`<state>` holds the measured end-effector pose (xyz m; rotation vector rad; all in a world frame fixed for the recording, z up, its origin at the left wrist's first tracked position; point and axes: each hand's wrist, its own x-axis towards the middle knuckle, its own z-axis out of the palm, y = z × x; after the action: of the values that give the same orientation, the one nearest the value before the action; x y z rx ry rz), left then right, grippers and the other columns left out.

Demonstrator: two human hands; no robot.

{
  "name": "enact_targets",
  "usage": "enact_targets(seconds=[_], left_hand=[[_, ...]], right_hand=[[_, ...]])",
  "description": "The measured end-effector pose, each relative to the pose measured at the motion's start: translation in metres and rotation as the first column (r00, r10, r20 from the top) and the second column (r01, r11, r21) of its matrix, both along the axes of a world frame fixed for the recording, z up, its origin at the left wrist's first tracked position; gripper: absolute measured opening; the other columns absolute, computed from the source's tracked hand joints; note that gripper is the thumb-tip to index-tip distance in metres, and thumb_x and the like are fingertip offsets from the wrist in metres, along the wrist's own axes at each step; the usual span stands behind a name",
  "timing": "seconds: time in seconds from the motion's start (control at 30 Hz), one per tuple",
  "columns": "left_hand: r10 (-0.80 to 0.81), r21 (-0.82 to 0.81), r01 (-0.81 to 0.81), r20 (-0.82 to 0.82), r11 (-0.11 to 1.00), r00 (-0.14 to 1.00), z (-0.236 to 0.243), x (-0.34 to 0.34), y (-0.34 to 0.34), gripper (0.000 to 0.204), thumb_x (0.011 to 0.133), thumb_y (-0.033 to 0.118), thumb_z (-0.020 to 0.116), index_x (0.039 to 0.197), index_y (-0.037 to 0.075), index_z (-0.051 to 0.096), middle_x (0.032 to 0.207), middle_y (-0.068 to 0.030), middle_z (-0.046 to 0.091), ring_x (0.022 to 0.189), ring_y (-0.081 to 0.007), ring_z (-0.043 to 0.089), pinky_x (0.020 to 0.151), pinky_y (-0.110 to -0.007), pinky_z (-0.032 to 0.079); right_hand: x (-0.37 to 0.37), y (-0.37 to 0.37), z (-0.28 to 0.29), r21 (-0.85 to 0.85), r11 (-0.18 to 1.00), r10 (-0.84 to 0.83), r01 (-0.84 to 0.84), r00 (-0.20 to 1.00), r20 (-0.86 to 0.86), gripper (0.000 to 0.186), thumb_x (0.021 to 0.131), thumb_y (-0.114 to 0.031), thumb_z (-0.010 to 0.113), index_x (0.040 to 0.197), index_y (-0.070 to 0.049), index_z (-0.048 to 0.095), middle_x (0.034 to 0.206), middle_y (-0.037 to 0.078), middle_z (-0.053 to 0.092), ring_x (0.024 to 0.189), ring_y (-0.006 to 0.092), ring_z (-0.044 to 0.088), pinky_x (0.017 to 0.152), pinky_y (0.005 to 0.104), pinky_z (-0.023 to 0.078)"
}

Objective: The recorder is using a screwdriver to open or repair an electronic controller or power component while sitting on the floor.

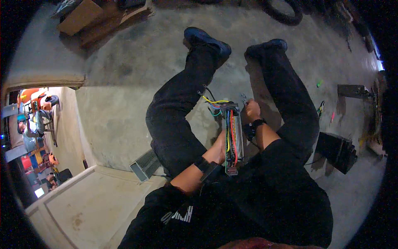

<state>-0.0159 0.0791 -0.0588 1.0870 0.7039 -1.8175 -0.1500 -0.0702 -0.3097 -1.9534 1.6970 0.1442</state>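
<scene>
Between my legs stands a long, narrow electronic module point(238, 137), its length running toward me. Its near face shows a row of parts and red, yellow and blue wires. Thicker yellow, black and green leads point(213, 101) come out of its far end. My left hand point(221, 150) is closed around the module's left side; the fingers are partly hidden behind it. Just right of the far end, my right hand point(253, 110) is down by the floor with curled fingers. Its fingertips are at a small cluster of screws point(243, 98); what they pinch is too small to make out.
Left of my knee lies a finned metal case point(145, 165), and a black box point(336, 152) lies to the right. Pliers point(321, 108) rest on the concrete floor point(120, 124). Cardboard point(81, 18) and a tire point(286, 15) are at the far side; a doorway opens at left.
</scene>
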Motion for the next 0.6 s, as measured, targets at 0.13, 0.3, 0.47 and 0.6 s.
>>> enact_targets(seconds=[0.13, 0.3, 0.47, 0.6], left_hand=[[-0.095, -0.096, 0.096, 0.017, 0.991, 0.995, -0.02, -0.012, 0.002, 0.037, 0.094, 0.038, 0.041, 0.079, 0.01, 0.059, 0.067, -0.0057, 0.06, 0.052, -0.0198, 0.057, 0.046, -0.034, 0.049], [-0.085, -0.249, 0.099, 0.066, 0.963, 0.994, -0.048, -0.009, 0.021, 0.036, 0.095, 0.038, 0.042, 0.082, 0.01, 0.06, 0.068, -0.005, 0.06, 0.054, -0.0188, 0.057, 0.046, -0.033, 0.049], [-0.088, -0.439, 0.104, 0.057, 0.892, 0.995, -0.067, -0.009, 0.033, 0.035, 0.095, 0.039, 0.044, 0.092, 0.009, 0.062, 0.074, -0.0043, 0.063, 0.06, -0.0183, 0.06, 0.05, -0.032, 0.05], [-0.158, -0.463, 0.135, -0.011, 0.876, 0.987, -0.043, -0.006, 0.03, 0.035, 0.094, 0.04, 0.045, 0.095, 0.01, 0.063, 0.075, -0.0041, 0.063, 0.063, -0.0182, 0.062, 0.053, -0.033, 0.052]], right_hand=[[-0.048, -0.016, -0.064, 0.132, 0.991, -0.094, 0.039, 0.892, 0.442, 0.018, 0.08, -0.016, 0.065, 0.088, -0.001, 0.062, 0.073, 0.013, 0.064, 0.067, 0.0293, 0.062, 0.057, 0.0396, 0.048], [-0.019, -0.029, -0.056, 0.212, 0.975, -0.183, 0.068, 0.791, 0.585, 0.025, 0.075, -0.024, 0.068, 0.091, -0.005, 0.064, 0.074, 0.008, 0.064, 0.059, 0.0206, 0.06, 0.055, 0.0345, 0.048], [-0.014, -0.023, 0.026, 0.288, 0.942, -0.305, 0.171, 0.794, 0.526, 0.032, 0.074, -0.023, 0.072, 0.1, -0.006, 0.065, 0.077, 0.007, 0.066, 0.057, 0.0181, 0.057, 0.054, 0.0305, 0.045], [-0.004, 0.005, 0.154, 0.537, 0.809, -0.586, 0.238, 0.267, 0.765, 0.022, 0.084, -0.011, 0.063, 0.102, 0.0, 0.059, 0.082, 0.01, 0.066, 0.058, 0.0122, 0.053, 0.051, 0.0238, 0.039]])
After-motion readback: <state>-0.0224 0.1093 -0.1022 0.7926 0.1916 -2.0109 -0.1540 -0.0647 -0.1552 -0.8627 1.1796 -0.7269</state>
